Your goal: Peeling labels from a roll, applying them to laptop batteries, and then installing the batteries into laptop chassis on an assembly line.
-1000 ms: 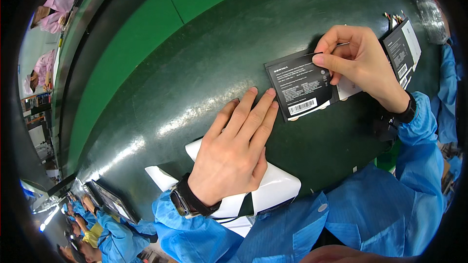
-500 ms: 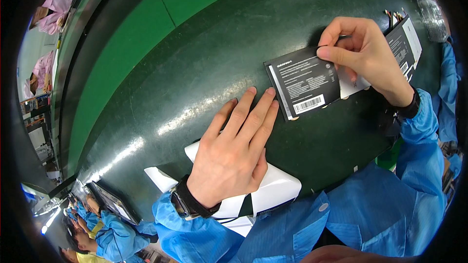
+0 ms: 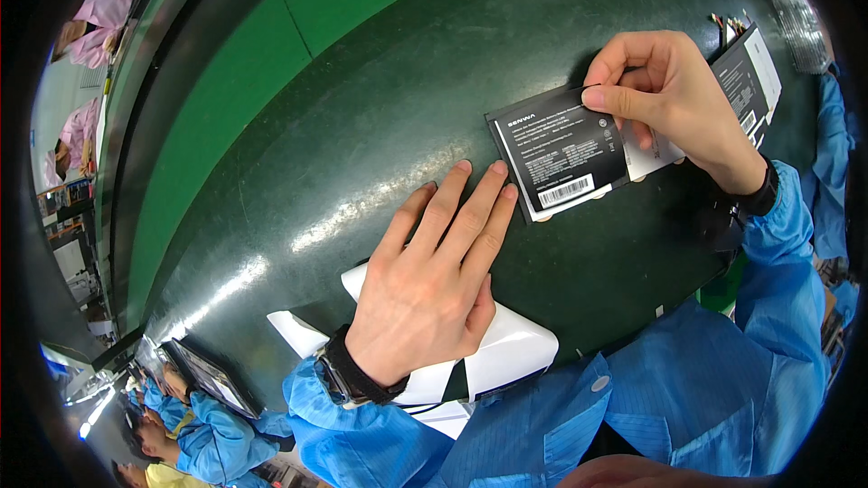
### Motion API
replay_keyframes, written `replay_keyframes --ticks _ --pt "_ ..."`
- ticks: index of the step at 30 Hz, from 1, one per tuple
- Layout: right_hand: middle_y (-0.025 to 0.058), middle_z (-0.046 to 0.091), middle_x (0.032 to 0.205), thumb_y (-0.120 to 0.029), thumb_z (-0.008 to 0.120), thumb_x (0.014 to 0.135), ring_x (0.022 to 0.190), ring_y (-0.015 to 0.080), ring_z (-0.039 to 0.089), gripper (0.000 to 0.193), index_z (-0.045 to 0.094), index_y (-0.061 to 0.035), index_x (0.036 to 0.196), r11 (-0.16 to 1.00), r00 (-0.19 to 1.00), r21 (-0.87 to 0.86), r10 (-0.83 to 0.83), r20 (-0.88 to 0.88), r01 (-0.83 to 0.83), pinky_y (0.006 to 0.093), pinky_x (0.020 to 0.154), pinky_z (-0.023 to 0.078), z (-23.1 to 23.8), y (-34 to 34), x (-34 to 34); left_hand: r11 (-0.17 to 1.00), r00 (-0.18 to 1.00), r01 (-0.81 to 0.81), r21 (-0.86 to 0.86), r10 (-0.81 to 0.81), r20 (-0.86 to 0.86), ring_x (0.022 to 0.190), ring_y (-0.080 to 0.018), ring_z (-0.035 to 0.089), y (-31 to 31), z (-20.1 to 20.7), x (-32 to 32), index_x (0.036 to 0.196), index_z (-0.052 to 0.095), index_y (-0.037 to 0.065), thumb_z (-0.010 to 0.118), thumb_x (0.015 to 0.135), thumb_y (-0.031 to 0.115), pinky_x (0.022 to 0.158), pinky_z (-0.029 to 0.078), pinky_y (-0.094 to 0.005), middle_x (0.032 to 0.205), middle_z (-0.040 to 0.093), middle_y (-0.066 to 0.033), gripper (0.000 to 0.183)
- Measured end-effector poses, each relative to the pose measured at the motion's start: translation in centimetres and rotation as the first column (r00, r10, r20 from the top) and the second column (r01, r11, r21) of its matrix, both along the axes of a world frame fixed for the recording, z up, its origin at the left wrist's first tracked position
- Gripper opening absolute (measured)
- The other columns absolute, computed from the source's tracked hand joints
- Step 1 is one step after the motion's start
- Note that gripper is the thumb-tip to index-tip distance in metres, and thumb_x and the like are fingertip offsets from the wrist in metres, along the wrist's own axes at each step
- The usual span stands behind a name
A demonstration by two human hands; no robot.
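A flat battery pack [image 3: 646,152] lies on the dark green table, its pale surface showing under my right hand. Over its left part sits a black printed label [image 3: 562,146] with a white barcode patch. My right hand [image 3: 665,95] pinches the label's upper right corner between thumb and index finger. My left hand [image 3: 429,280] lies flat with its fingers stretched out, fingertips at the left edge of the pack and label. Its palm is above white glossy sheets [image 3: 511,348] near my body. A dark watch band circles each wrist.
More black-labelled packs [image 3: 747,81] with coloured wires lie at the right, beyond my right wrist. Clear plastic wrap [image 3: 800,32] is at the far right. A dark framed tray or screen [image 3: 212,375] stands at lower left, near co-workers in blue. A green strip [image 3: 271,36] runs beyond the table.
The label has shifted slightly left, pinched by my right hand. Less of the white strip shows along its left edge. My left hand has stayed almost still.
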State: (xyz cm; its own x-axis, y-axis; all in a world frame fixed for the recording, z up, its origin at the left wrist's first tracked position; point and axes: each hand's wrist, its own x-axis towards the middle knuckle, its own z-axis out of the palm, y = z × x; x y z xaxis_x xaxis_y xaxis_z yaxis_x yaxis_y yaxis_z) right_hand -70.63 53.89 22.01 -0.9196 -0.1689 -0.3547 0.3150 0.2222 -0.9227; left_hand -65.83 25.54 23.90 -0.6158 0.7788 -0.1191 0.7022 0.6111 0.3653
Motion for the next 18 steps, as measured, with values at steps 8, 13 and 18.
replay_keyframes --ticks 8,13,18 --pt "0.0052 0.069 0.078 -0.007 0.076 0.090 0.061 0.0066 0.062 0.012 0.071 0.0040 0.090 0.998 0.999 0.057 -0.033 -0.029 0.034 0.0209 0.045 0.045 -0.02 -0.51 0.35 1.000 1.000 0.005 -0.005 -0.005 -0.003 0.137 -0.0370 0.048 0.07 -0.05 0.06 0.142 0.054 -0.004 0.064 0.070 0.011 0.111 0.043 -0.0485 0.153 0.047 -0.0172 0.075" --pt "0.0053 0.069 0.078 -0.007 0.077 0.090 0.061 0.0062 0.062 0.013 0.071 0.0043 0.090 0.996 0.999 0.078 -0.028 -0.032 0.031 0.0207 0.045 0.045 0.02 -0.50 0.35 1.000 1.000 0.005 -0.007 -0.005 -0.004 0.137 -0.0370 0.048 0.14 -0.13 0.09 0.143 0.053 -0.004 0.064 0.070 0.011 0.111 0.043 -0.0484 0.153 0.047 -0.0171 0.075" --pt "0.0052 0.069 0.077 -0.007 0.077 0.090 0.061 0.0059 0.062 0.013 0.071 0.0044 0.090 0.997 0.999 0.068 -0.020 -0.044 0.023 0.0206 0.045 0.046 -0.18 -0.58 0.21 1.000 1.000 0.001 -0.019 -0.001 -0.001 0.136 -0.0368 0.049 0.02 0.01 0.01 0.143 0.053 -0.003 0.064 0.070 0.012 0.111 0.043 -0.0479 0.153 0.047 -0.0168 0.075"
